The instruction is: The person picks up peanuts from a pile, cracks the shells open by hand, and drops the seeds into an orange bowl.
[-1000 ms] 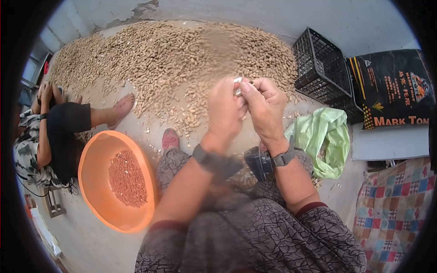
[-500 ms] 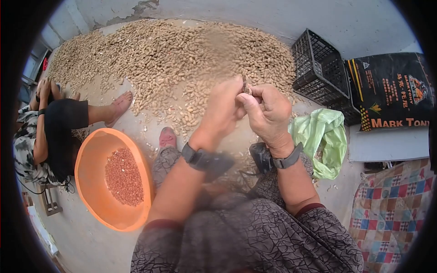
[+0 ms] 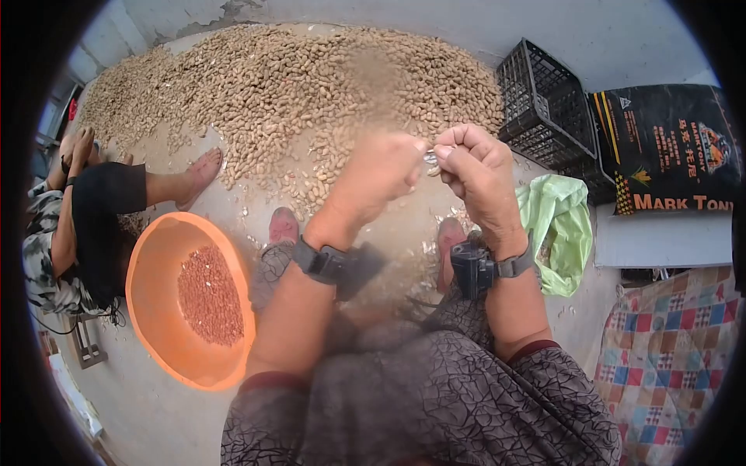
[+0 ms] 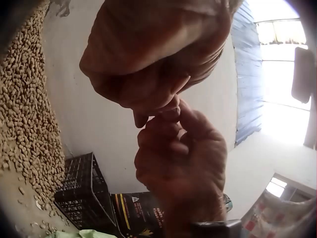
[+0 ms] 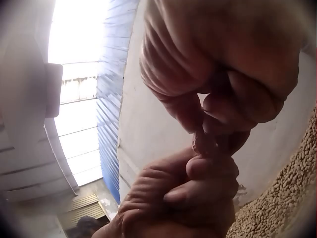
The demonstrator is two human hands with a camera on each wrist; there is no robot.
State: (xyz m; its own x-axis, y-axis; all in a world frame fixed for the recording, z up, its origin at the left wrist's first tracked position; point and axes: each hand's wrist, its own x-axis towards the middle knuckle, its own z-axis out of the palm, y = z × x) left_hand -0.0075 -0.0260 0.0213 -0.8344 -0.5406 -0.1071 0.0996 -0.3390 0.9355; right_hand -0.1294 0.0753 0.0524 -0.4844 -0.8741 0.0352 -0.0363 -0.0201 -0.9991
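Observation:
Both hands meet at the fingertips in front of the body, over the floor near the peanut heap [image 3: 272, 85]. Between them is a small peanut pod [image 3: 430, 158], pale where it shows and mostly covered by fingers. My right hand [image 3: 483, 175] pinches it between thumb and curled index finger. From the other side, the thumb and bent fingers of my left hand [image 3: 373, 177] grip its end. In the right wrist view, a bit of the peanut pod [image 5: 202, 144] shows between the two sets of fingertips.
An orange basin [image 3: 155, 311] with reddish shelled peanuts [image 3: 211, 295] stands at left. Beyond it sits another person [image 3: 101, 194]. At right are a green bag [image 3: 556, 225], a black crate [image 3: 544, 109], a black printed sack [image 3: 660, 147] and a checked cloth [image 3: 660, 365].
A pod with white inside and reddish kernels showed at first, then a darker brown pod, now a pale one. The right hand has shifted right, and the hands are slightly farther apart.

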